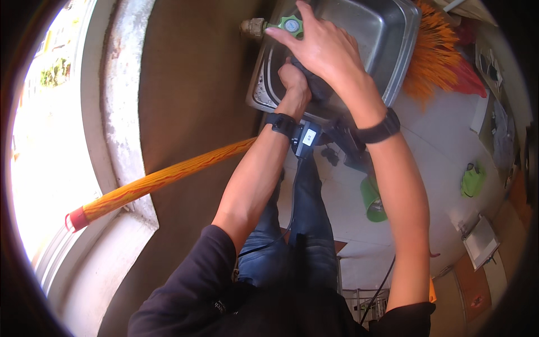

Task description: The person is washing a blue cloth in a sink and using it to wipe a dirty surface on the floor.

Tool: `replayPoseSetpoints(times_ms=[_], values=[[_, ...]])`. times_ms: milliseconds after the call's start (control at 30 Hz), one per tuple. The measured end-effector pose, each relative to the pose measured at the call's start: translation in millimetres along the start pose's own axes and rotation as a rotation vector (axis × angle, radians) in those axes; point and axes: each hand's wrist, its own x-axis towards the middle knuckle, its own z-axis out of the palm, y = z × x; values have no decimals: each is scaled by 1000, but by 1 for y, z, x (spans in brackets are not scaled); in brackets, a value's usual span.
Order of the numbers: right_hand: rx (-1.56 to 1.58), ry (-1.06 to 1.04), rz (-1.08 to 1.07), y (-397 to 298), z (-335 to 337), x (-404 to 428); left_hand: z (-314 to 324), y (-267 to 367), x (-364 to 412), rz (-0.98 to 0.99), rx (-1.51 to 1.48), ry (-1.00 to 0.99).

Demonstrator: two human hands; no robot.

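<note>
A stainless steel sink (370,36) lies before me, with a tap that has a green star-shaped handle (293,26) at its left rim. My right hand (322,44) is over the sink, its thumb and forefinger spread around the green handle; whether they touch it I cannot tell. Lower down, my left hand (293,76) is curled at a dark wet-looking cloth (316,82) inside the basin, and seems to grip it. Part of the cloth is hidden beneath my right hand and wrist.
An orange-bristled broom (433,54) and red plastic stand right of the sink. A yellow-orange pole (168,177) slants out on the left, by the window ledge. On the floor are a green bin (372,200) and a green bag (472,181).
</note>
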Motion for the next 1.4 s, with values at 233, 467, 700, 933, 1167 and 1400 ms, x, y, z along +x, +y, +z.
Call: replayPoseSetpoints(times_ms=[233, 467, 700, 933, 1167, 1400], values=[[-45, 67, -482, 32, 44, 34, -7, -12, 31, -90, -235, -98], [-73, -117, -581, 34, 26, 41, 4, -5, 39, -120, -274, -240], [-212, -246, -406, 39, 25, 44, 17, 11, 32, -25, -229, -394], [848, 223, 386, 131, 98, -12, 18, 9, 49, -37, -230, -334], [2038, -255, 667, 154, 162, 0, 9, -2, 47, -89, -261, -403], [1979, -168, 417, 157, 168, 69, 4, -11, 59, 298, 100, -91]])
